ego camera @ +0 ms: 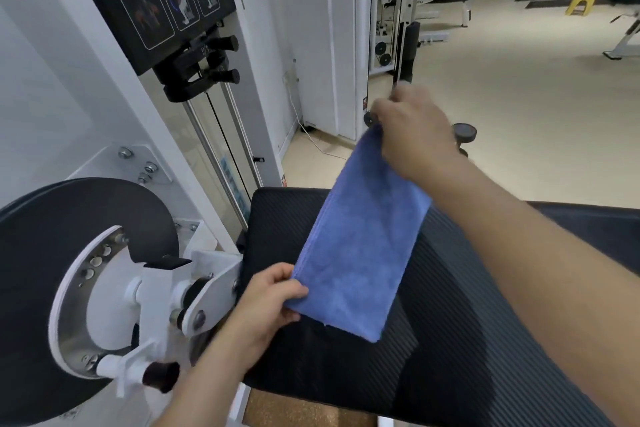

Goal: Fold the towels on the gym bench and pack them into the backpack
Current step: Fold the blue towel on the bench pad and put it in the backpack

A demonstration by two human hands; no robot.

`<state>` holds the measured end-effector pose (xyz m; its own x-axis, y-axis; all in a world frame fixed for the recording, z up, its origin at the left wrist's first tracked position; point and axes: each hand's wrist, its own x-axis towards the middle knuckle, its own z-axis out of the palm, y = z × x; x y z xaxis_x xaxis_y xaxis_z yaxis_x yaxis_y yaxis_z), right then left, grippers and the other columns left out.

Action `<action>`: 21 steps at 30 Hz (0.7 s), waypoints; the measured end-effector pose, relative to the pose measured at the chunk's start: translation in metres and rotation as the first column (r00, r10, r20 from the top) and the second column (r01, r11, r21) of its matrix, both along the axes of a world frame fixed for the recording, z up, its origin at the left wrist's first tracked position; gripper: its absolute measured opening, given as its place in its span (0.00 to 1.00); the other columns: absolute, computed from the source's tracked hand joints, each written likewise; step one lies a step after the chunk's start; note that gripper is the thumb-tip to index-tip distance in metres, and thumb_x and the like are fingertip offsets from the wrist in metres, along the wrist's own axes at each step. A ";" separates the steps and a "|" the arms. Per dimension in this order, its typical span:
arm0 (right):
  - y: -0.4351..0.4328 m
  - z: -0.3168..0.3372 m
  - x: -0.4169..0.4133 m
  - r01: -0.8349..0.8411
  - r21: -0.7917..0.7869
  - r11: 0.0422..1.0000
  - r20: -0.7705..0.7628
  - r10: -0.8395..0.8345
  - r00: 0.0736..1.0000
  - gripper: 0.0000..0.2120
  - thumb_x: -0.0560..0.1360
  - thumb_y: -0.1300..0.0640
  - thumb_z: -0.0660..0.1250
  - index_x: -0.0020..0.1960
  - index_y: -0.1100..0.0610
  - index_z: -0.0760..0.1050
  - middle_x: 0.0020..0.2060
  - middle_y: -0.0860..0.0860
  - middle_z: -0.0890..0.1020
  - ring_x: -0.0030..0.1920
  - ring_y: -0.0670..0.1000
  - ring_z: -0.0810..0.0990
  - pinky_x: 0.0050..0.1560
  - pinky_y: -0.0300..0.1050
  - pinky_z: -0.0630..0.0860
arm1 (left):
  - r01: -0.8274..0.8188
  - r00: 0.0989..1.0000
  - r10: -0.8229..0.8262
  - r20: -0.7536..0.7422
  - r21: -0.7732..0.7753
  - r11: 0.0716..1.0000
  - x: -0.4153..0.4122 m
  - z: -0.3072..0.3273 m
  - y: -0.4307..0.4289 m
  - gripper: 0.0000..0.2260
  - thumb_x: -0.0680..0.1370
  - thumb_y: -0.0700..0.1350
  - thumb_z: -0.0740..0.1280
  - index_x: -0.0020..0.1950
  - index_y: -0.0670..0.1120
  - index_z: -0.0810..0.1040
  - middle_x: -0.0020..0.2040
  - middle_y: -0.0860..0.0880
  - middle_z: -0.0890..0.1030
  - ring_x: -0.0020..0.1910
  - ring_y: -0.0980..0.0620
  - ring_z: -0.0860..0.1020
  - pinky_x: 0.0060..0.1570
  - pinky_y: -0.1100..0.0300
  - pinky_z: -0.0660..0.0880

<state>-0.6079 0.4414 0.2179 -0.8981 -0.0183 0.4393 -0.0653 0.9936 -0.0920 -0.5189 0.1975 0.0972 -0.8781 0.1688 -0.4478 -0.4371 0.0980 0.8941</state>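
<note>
Fingers of both hands pinch the blue towel (360, 246): left hand (270, 302) at its near corner, right hand (412, 132) at its far end, long axis stretched over the bench's (467, 340) left edge.

The black panel (156, 0) on the white gym machine (114, 121) reads "BICEP/TRICEP" above three exercise pictures.

This is a gym. A white weight machine (114, 135) carries a placard (152, 0) reading "BICEP/TRICEP" with exercise diagrams, a black ribbed padded bench (450, 340) lies below, and a cable station (398, 10) stands across the pale floor (519, 114).
</note>
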 end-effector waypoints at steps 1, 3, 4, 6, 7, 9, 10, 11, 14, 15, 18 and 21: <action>-0.017 -0.005 -0.001 -0.084 -0.022 0.996 -0.043 0.083 0.996 0.25 0.68 0.69 0.63 0.64 0.57 0.74 0.58 0.59 0.73 0.57 0.62 0.72 0.44 0.53 0.74 | -0.055 0.998 0.053 0.047 0.043 0.998 0.010 -0.009 0.003 0.06 0.72 0.32 0.67 0.42 0.43 0.78 0.38 0.46 0.81 0.37 0.51 0.79 0.36 0.58 0.74; -0.042 -0.025 0.012 -0.187 -0.108 0.976 -0.046 0.183 0.982 0.32 0.68 0.68 0.64 0.71 0.53 0.68 0.63 0.57 0.72 0.58 0.60 0.72 0.48 0.55 0.75 | -0.165 0.981 0.158 0.112 0.060 0.984 0.028 -0.026 0.009 0.04 0.75 0.33 0.66 0.45 0.41 0.78 0.40 0.45 0.83 0.38 0.51 0.81 0.37 0.58 0.76; -0.047 -0.039 0.026 -0.171 -0.211 0.962 -0.005 0.174 0.985 0.32 0.70 0.66 0.64 0.72 0.51 0.66 0.62 0.55 0.72 0.59 0.58 0.72 0.49 0.54 0.75 | -0.204 0.972 0.197 0.128 0.045 0.978 0.034 -0.034 0.011 0.03 0.76 0.35 0.67 0.48 0.41 0.77 0.41 0.45 0.84 0.40 0.50 0.81 0.38 0.59 0.76; -0.046 -0.070 0.065 0.005 -0.454 0.891 0.124 0.058 0.991 0.25 0.75 0.59 0.62 0.71 0.49 0.65 0.59 0.51 0.74 0.56 0.54 0.75 0.48 0.51 0.75 | -0.248 0.964 0.245 0.106 0.015 0.969 0.041 -0.044 0.012 0.05 0.77 0.39 0.69 0.52 0.42 0.77 0.44 0.47 0.86 0.45 0.50 0.83 0.41 0.59 0.78; -0.042 -0.084 0.088 0.132 -0.547 0.827 0.198 -0.025 0.980 0.21 0.76 0.56 0.62 0.69 0.49 0.66 0.57 0.50 0.76 0.53 0.53 0.76 0.47 0.50 0.75 | -0.257 0.963 0.257 0.075 -0.006 0.966 0.042 -0.046 0.011 0.07 0.77 0.42 0.70 0.53 0.44 0.77 0.45 0.47 0.86 0.47 0.50 0.83 0.43 0.58 0.78; -0.036 -0.111 0.131 0.350 -0.620 0.702 0.341 -0.161 0.926 0.16 0.76 0.52 0.62 0.63 0.50 0.69 0.49 0.47 0.79 0.45 0.50 0.77 0.43 0.49 0.73 | -0.273 0.962 0.273 0.011 -0.022 0.962 0.041 -0.047 0.007 0.10 0.76 0.45 0.71 0.54 0.48 0.74 0.48 0.47 0.85 0.48 0.50 0.84 0.43 0.58 0.78; -0.036 -0.122 0.148 0.418 -0.642 0.643 0.388 -0.198 0.900 0.16 0.76 0.51 0.63 0.63 0.51 0.69 0.45 0.45 0.79 0.43 0.48 0.76 0.42 0.48 0.71 | -0.278 0.960 0.278 -0.019 -0.009 0.960 0.041 -0.047 0.005 0.11 0.76 0.45 0.72 0.54 0.49 0.73 0.48 0.47 0.85 0.47 0.50 0.84 0.42 0.58 0.78; -0.038 -0.130 0.160 0.457 -0.666 0.589 0.419 -0.212 0.883 0.16 0.77 0.51 0.64 0.64 0.52 0.69 0.43 0.43 0.78 0.41 0.47 0.75 0.42 0.47 0.70 | -0.281 0.958 0.282 -0.047 0.015 0.959 0.041 -0.046 0.004 0.11 0.76 0.44 0.71 0.54 0.49 0.71 0.47 0.46 0.85 0.46 0.51 0.84 0.41 0.58 0.78; -0.047 -0.140 0.174 0.498 -0.710 0.498 0.474 -0.185 0.861 0.17 0.77 0.48 0.66 0.62 0.53 0.70 0.38 0.42 0.79 0.40 0.44 0.75 0.40 0.47 0.69 | -0.262 0.958 0.271 -0.095 0.097 0.960 0.043 -0.042 0.002 0.09 0.78 0.41 0.69 0.53 0.49 0.69 0.44 0.45 0.85 0.42 0.51 0.82 0.40 0.57 0.77; -0.049 -0.142 0.174 0.504 -0.711 0.490 0.492 -0.165 0.855 0.15 0.76 0.47 0.66 0.59 0.52 0.71 0.36 0.44 0.80 0.39 0.44 0.76 0.39 0.46 0.69 | -0.244 0.961 0.258 -0.101 0.129 0.961 0.044 -0.041 0.002 0.08 0.78 0.41 0.68 0.52 0.49 0.69 0.44 0.45 0.84 0.42 0.51 0.81 0.40 0.57 0.77; -0.054 -0.142 0.173 0.503 -0.787 0.356 0.520 -0.055 0.852 0.15 0.75 0.47 0.68 0.43 0.59 0.77 0.30 0.49 0.80 0.34 0.47 0.76 0.36 0.46 0.70 | -0.209 0.968 0.233 -0.099 0.204 0.956 0.047 -0.040 0.002 0.05 0.79 0.40 0.67 0.51 0.49 0.72 0.45 0.45 0.84 0.43 0.50 0.81 0.41 0.55 0.76; -0.057 -0.142 0.178 0.484 -0.858 0.172 0.496 0.031 0.868 0.14 0.75 0.50 0.69 0.44 0.63 0.78 0.37 0.57 0.83 0.35 0.54 0.78 0.39 0.50 0.76 | -0.204 0.971 0.230 -0.065 0.275 0.940 0.049 -0.038 0.002 0.05 0.79 0.39 0.66 0.47 0.49 0.78 0.45 0.46 0.83 0.44 0.50 0.80 0.41 0.57 0.76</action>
